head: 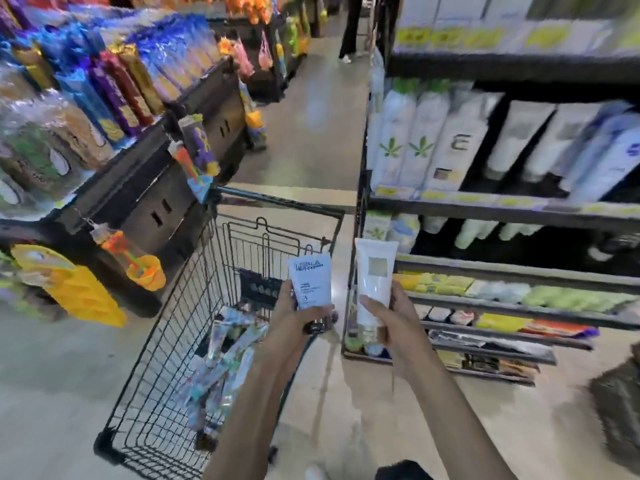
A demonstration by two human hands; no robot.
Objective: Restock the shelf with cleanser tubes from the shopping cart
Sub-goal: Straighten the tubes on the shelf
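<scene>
White tube (375,278): held upright in the right hand (391,320), crimped flat end up, cap end down inside the palm; near the shelf (519,216) but not yet on it.
Pale blue tube (310,282): shorter, dark print on the face, held upright in the left hand (304,313), above the cart's near right corner.
Right fingers (369,303): clamped around the lower half of the white tube, thumb across the front.
Left fingers (287,292): clamped on the lower part of the blue tube, with the thumb under its bottom edge; what looks like a dark cap shows beneath, though blur makes that uncertain.
Handling: probably light, soft-walled plastic that dents under a hard squeeze; glossy skin likely a little slippery. Best taken around the lower body near the cap, where the tube is stiffest, not by the thin crimped end.
Standing: likely meant to rest cap down like the white tubes (426,143) already on the shelf; narrow base, so easy to topple into neighbours.
Cart (166,341): black wire, left of the shelf, more packets (221,358) lying in the bottom.
Shelf: dark, several tiers, tubes in rows on the middle tier, small boxes lower down.
Floor (311,133): pale aisle running ahead between the racks.
</scene>
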